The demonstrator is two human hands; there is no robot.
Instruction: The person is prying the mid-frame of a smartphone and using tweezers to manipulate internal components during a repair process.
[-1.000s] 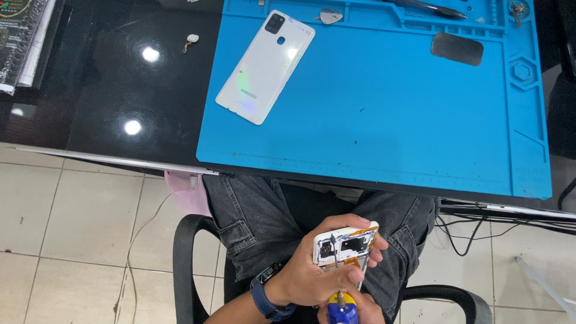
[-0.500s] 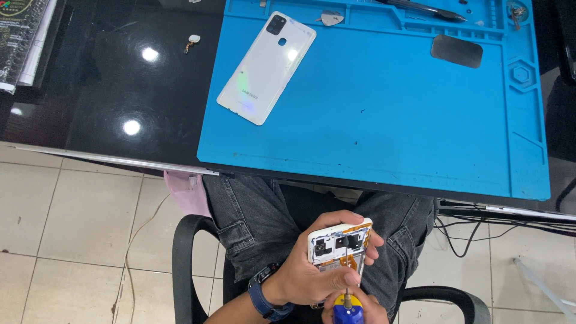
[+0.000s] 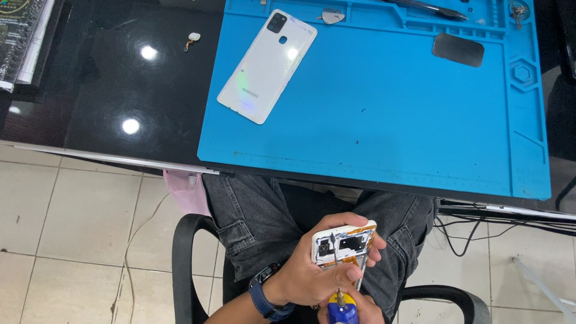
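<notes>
Below a black glass desk, over my lap: my left hand [image 3: 312, 276] fingers wrap an opened phone [image 3: 343, 243], thumb pressed across its lower edge. My right hand [image 3: 351, 309], mostly cropped, pinches a blue-handled screwdriver [image 3: 342, 309]. Up on the blue repair mat [image 3: 390, 114] lies the white back cover [image 3: 267, 66].

You have one opened phone [image 3: 343, 243], one screwdriver [image 3: 342, 309] and one wristwatch [image 3: 264, 295]; on the desk [image 3: 120, 84] lie one blue mat [image 3: 384, 108], one white back cover [image 3: 267, 66], one dark plate [image 3: 458, 50], and what may be one pick [image 3: 330, 17]
</notes>
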